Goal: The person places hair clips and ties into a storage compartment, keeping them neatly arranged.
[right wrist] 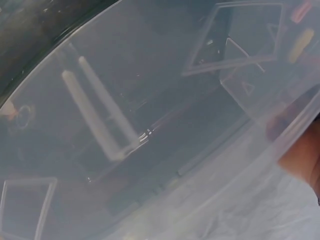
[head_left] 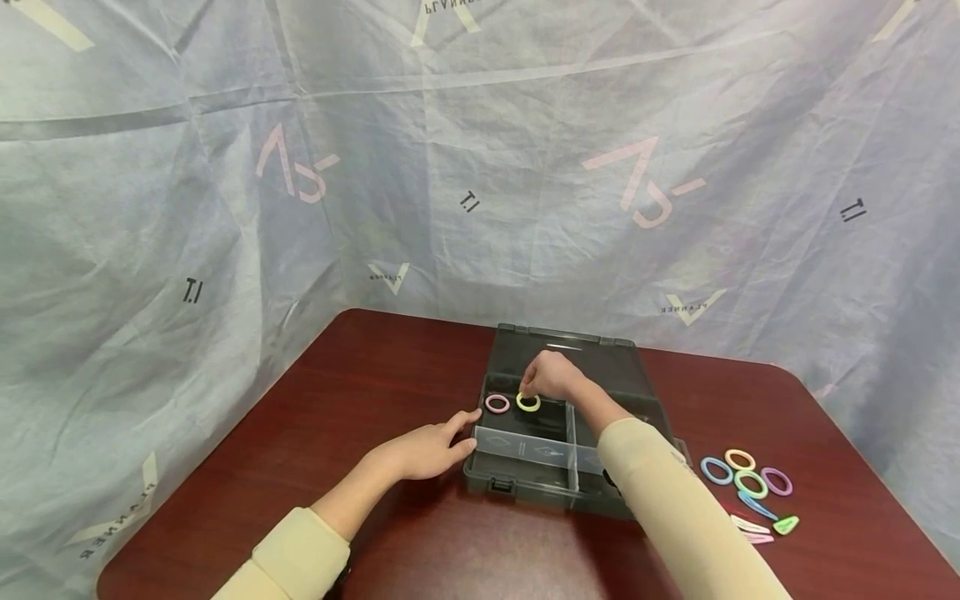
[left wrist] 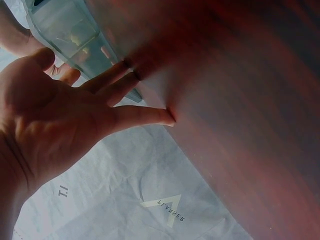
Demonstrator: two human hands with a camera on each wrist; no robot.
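Note:
An open dark see-through organizer box (head_left: 540,498) sits on the table. In its back left compartment my right hand (head_left: 553,377) reaches down from above and pinches a yellow hair ring (head_left: 528,410) between thumb and fingertips. Just left of that ring lies a pink hair ring (head_left: 497,412). My left hand (head_left: 429,450) is beside the box, fingers extended, fingertips at its left wall. The left wrist view shows that hand (left wrist: 60,110) spread against the box side. A clear divider (right wrist: 165,115) fills the right wrist view, with part of my right hand (right wrist: 302,155) at the edge.
Right of the box lie more hair rings, among them a blue ring (head_left: 704,469) and a purple ring (head_left: 790,484). Near them are several hair clips, including a green clip (head_left: 786,524) and a blue clip (head_left: 757,506). The opened lid (head_left: 480,350) leans back behind; printed cloth (head_left: 525,250) hangs beyond the table.

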